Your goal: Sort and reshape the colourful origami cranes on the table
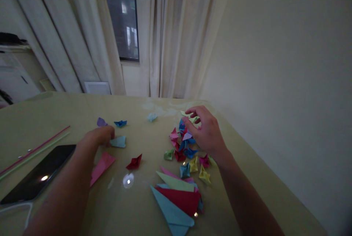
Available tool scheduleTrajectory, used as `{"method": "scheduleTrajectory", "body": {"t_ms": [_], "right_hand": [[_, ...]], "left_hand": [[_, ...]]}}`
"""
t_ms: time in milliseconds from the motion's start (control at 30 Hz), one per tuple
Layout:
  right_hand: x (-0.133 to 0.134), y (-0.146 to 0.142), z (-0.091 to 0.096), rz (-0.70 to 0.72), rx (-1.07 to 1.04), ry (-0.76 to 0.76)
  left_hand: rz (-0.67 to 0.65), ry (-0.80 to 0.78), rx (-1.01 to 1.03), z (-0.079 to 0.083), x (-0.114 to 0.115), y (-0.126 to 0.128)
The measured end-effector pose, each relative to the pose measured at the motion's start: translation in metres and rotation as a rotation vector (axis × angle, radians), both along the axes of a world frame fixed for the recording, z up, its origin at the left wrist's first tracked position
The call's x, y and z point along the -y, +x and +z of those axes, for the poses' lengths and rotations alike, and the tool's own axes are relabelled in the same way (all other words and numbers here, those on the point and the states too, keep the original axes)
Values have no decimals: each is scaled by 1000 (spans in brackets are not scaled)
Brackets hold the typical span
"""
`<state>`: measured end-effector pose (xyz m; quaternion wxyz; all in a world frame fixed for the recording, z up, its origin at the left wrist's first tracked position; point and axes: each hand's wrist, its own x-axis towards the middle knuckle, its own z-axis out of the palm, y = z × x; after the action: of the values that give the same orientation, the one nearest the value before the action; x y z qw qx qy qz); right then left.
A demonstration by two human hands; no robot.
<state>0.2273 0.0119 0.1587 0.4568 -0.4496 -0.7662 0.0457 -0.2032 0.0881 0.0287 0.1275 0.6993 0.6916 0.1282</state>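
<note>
My left hand (103, 135) reaches to the left part of the table, its fingers curled down and closed at the edge of a light blue folded paper (119, 141); the thumb is hidden. Over on the right, my right hand (204, 127) hovers at the back of a pile of small folded-paper boats (184, 144) with thumb and fingers apart. A pale green paper piece (195, 120) shows by its fingertips. A pink folded paper (102, 168) lies below my left hand, and a red paper boat (134, 162) sits between the two arms.
Several folded paper triangles (178, 201) lie fanned at the front. Purple (101, 122), blue (120, 123) and pale blue (151, 117) paper pieces lie farther back. At left are a black phone-like slab (38, 175) and thin pink and green sticks (35, 148). A wall (288, 82) borders the right.
</note>
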Motion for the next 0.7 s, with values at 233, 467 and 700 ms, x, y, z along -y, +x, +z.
{"method": "scheduleTrajectory", "body": {"t_ms": [233, 467, 700], "right_hand": [[5, -6, 0, 14, -2, -1], [19, -2, 12, 43, -24, 72], [60, -2, 0, 167, -240, -83]], "left_hand": [[-40, -269, -87, 15, -2, 33], [-73, -247, -170, 51, 6, 56], [-553, -16, 130, 124, 82, 146]]}}
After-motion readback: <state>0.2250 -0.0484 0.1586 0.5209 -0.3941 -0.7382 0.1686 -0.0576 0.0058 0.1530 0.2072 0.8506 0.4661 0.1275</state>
